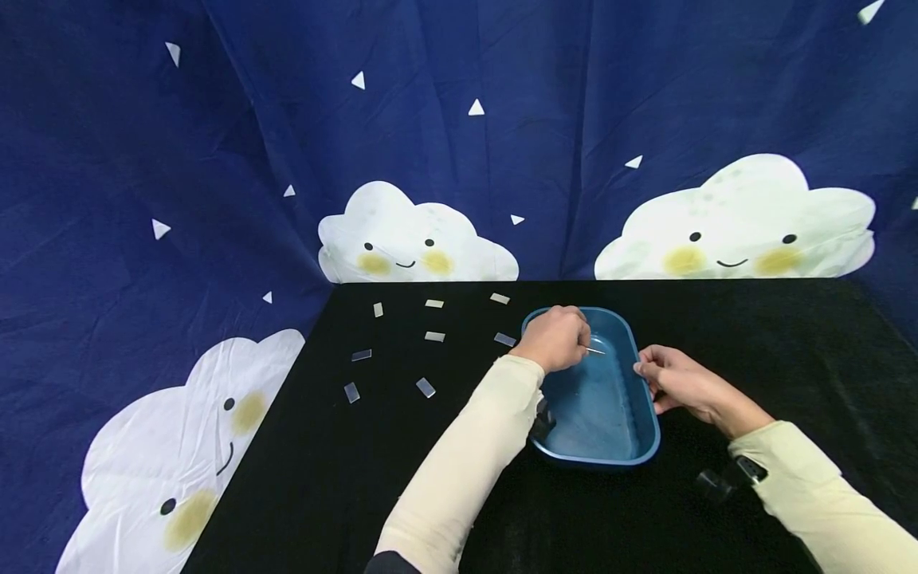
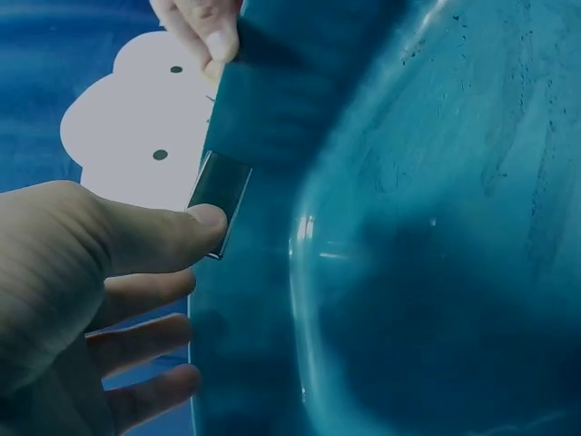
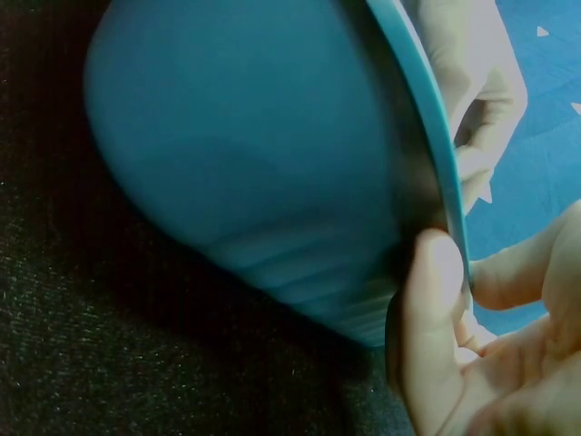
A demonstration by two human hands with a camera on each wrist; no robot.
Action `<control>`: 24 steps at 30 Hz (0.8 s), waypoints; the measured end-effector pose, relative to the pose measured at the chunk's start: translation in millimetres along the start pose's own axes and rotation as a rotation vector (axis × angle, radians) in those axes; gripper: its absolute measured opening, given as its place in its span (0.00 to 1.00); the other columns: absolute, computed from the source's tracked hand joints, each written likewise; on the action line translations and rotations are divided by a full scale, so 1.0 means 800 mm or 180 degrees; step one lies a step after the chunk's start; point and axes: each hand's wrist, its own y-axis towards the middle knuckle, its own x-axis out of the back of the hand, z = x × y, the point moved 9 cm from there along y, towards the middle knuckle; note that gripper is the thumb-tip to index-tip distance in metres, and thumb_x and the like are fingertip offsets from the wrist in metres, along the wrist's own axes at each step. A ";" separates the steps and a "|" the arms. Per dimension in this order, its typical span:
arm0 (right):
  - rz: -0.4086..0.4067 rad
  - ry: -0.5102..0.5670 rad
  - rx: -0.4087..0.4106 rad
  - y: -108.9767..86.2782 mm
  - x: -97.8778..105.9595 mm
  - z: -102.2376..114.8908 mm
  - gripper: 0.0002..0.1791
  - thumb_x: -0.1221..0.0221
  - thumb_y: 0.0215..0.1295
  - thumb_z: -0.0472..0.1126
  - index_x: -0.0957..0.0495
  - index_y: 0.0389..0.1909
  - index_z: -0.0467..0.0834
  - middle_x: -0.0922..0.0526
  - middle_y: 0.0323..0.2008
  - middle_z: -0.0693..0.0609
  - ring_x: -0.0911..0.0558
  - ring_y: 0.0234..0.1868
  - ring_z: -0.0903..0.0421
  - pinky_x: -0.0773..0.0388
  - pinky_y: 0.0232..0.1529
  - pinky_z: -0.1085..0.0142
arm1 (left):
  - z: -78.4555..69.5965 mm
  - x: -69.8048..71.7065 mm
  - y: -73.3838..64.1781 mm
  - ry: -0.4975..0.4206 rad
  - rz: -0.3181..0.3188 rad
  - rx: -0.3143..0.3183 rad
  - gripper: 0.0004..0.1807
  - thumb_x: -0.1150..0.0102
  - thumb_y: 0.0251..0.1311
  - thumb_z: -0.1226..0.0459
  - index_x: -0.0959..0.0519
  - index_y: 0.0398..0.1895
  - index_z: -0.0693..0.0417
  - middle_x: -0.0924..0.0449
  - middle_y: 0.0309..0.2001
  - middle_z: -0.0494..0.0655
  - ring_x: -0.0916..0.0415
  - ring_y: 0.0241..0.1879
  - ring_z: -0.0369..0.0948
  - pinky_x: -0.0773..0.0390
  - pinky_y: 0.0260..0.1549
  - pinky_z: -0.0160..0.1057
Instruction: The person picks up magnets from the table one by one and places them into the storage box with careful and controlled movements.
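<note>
My left hand reaches over the far part of a blue plastic basin. Between its thumb and a finger it pinches a small clear rectangular plate, like a piece of glass; in the head view the plate shows edge-on inside the rim. The other fingers of that hand are spread in the left wrist view. On the basin's right side, my right hand pinches the rim, fingers on the outer wall and thumb on the other side in the right wrist view.
Several similar clear plates lie spaced apart on the black table to the left, such as one plate near the front and another plate at the back. Behind the table hangs a blue cloth printed with clouds.
</note>
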 end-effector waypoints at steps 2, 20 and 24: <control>0.0007 0.0014 0.0011 0.000 0.000 0.000 0.10 0.59 0.76 0.41 0.38 0.50 0.39 0.30 0.31 0.52 0.25 0.28 0.59 0.19 0.29 0.67 | -0.002 -0.004 0.002 -0.0013 0.0033 -0.0011 0.05 0.33 0.59 0.59 0.13 0.26 0.41 0.18 0.45 0.32 0.24 0.42 0.30 0.24 0.36 0.27; 0.0007 0.0000 0.0084 -0.001 0.002 0.001 0.11 0.58 0.76 0.41 0.39 0.51 0.38 0.30 0.30 0.52 0.24 0.27 0.59 0.20 0.27 0.68 | 0.017 -0.039 0.009 -0.0470 0.0560 0.0350 0.12 0.31 0.57 0.58 0.18 0.17 0.45 0.26 0.19 0.33 0.31 0.24 0.31 0.33 0.22 0.28; 0.0000 -0.0004 0.0077 -0.002 0.002 0.002 0.11 0.57 0.75 0.41 0.38 0.50 0.39 0.30 0.31 0.52 0.24 0.28 0.59 0.20 0.28 0.67 | 0.024 -0.046 0.008 -0.0447 0.0608 0.0452 0.13 0.30 0.56 0.57 0.20 0.16 0.44 0.27 0.18 0.33 0.31 0.24 0.32 0.34 0.23 0.28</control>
